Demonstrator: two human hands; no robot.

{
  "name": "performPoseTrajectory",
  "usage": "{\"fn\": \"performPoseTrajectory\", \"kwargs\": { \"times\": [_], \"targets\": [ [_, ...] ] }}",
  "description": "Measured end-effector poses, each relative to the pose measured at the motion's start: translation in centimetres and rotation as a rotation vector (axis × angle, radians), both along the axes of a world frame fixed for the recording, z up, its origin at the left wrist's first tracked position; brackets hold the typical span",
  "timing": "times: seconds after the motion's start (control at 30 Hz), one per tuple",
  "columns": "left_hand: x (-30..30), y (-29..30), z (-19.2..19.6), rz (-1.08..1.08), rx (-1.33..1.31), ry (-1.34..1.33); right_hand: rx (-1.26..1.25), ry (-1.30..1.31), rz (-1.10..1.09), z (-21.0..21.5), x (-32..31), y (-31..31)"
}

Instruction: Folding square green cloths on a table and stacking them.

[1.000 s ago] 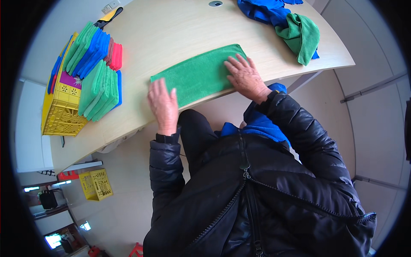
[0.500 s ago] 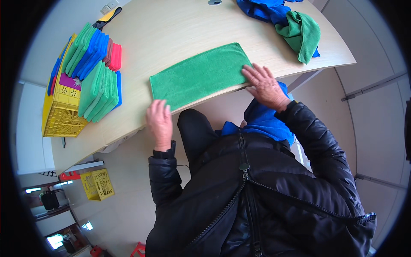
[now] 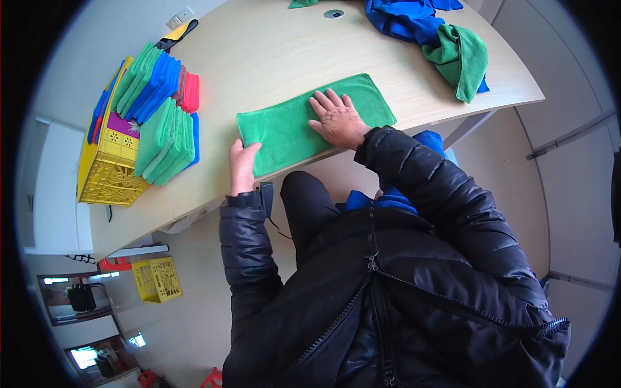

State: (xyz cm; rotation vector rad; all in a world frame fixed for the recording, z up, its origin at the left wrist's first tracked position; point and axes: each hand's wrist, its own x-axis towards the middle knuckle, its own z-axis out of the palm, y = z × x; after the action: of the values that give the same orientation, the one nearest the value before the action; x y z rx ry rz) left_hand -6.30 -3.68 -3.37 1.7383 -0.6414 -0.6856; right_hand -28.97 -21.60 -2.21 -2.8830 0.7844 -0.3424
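A green towel (image 3: 281, 132), laid out as a long rectangle, lies along the near edge of the table. On its middle my right hand (image 3: 339, 121) rests flat, palm down, fingers spread. My left hand (image 3: 243, 165) is at the towel's near left corner, turned on its side. Its thumb stands apart from the fingers and reaches over the towel's edge; the lower fingers are partly hidden. Blue cloth (image 3: 388, 200) lies across my lap.
Folded green, blue, brown and red towels (image 3: 165, 139) stand in stacks at the left, against a yellow plastic basket (image 3: 113, 181). Crumpled blue cloth (image 3: 404, 29) and a crumpled green towel (image 3: 462, 61) lie at the far right. Another yellow basket (image 3: 157, 279) is on the floor.
My right hand has moved left from the towel's right end onto its middle. My left hand has turned sideways at the left corner. The whole view has shifted slightly.
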Motion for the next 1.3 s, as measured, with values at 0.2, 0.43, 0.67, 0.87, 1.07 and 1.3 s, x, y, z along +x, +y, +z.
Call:
{"fn": "performPoseTrajectory", "kwargs": {
  "times": [0.2,0.43,0.67,0.87,1.07,1.3],
  "targets": [
    [2.6,3.1,1.2,-0.156,-0.235,0.731,0.01,0.0,0.002,-0.8,2.5,0.6],
    [-0.1,2.2,6.2,-0.101,-0.362,0.627,-0.056,0.015,0.065,-0.9,3.5,2.8],
    [-5.7,-7.2,10.2,-0.296,-0.374,0.349,-0.05,-0.04,0.085,-1.1,3.0,2.7],
    [-8.8,-14.0,8.1,-0.387,-0.161,0.073,-0.05,-0.102,0.166,0.9,-2.8,4.5],
    [-10.9,-18.2,4.9,-0.387,0.106,-0.168,0.02,-0.089,0.245,0.0,-7.4,6.9],
    [-12.9,-19.4,5.1,-0.387,0.319,-0.347,-0.026,-0.136,0.264,-0.7,-8.0,6.7]
  ]
}}
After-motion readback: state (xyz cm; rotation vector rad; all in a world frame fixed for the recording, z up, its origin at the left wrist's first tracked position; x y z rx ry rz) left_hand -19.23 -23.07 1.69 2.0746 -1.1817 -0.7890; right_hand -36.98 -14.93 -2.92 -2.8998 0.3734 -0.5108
